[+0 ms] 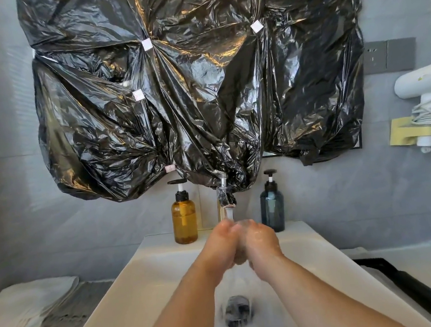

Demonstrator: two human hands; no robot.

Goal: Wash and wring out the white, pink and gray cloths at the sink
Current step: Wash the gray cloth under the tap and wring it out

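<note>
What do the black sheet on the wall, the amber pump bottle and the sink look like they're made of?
Black sheet: thin glossy plastic film, crinkled and shiny. Amber pump bottle: translucent plastic, possibly glass. Sink: smooth white glazed ceramic, likely.

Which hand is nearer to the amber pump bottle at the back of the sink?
Left. The left hand is just right of and in front of the amber bottle; the right hand lies on the left hand's far side, closer to the blue bottle.
</note>
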